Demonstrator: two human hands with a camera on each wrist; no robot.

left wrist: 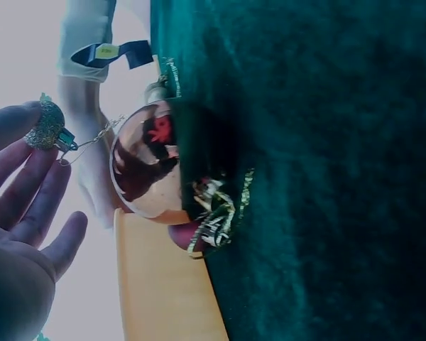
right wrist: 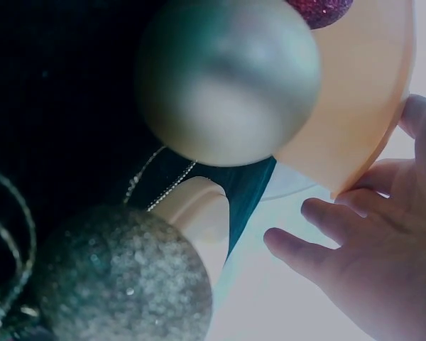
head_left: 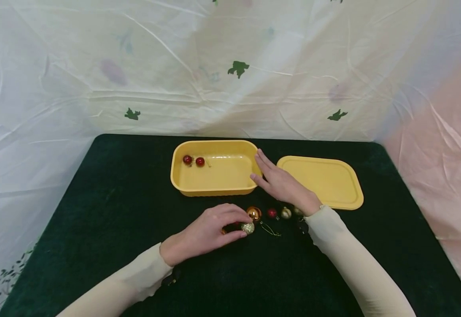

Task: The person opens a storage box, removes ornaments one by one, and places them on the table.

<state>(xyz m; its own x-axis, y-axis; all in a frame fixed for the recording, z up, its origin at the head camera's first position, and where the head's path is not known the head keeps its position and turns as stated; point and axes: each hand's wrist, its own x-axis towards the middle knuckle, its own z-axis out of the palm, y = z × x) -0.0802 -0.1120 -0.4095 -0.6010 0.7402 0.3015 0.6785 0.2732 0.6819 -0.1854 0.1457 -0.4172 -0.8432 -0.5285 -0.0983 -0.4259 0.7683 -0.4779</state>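
Observation:
My left hand [head_left: 208,231] pinches a small gold glitter Christmas bauble [head_left: 248,228] by its fingertips, low over the dark green cloth. In the left wrist view the bauble [left wrist: 46,128] has its cap and thin cord hanging free. Just beyond it lies a shiny copper bauble [head_left: 254,214] with a gold cord. My right hand [head_left: 284,182], fingers stretched out, rests against the right end of a yellow plastic box [head_left: 214,193]. Inside the box, toward its left end, lie two red baubles [head_left: 200,161] with stems or cords. The right hand holds nothing.
A red bauble [head_left: 272,213] and a gold bauble [head_left: 286,213] lie in a row below my right wrist, with a glitter bauble [right wrist: 124,277] partly hidden by the sleeve. The yellow lid [head_left: 325,182] lies flat right of the box. A pale curtain [head_left: 167,66] hangs behind the table.

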